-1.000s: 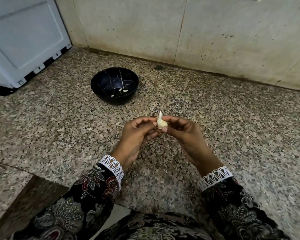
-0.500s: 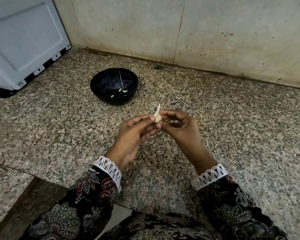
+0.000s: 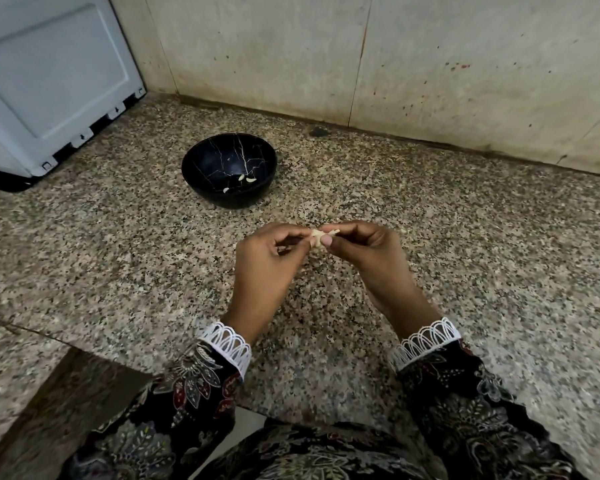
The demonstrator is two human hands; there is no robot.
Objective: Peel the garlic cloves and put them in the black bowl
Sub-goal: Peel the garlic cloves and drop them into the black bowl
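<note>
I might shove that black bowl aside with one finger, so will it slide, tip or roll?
The black bowl would probably slide rather than roll: it sits upright on the speckled counter. Its rounded sides narrow toward the base, so a push high at the rim may rock it. It holds only a few peeled cloves, so they add little weight.

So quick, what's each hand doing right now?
Left hand: fingers pinch the garlic clove.
Right hand: fingers also pinch the same clove, from the other side.
</note>
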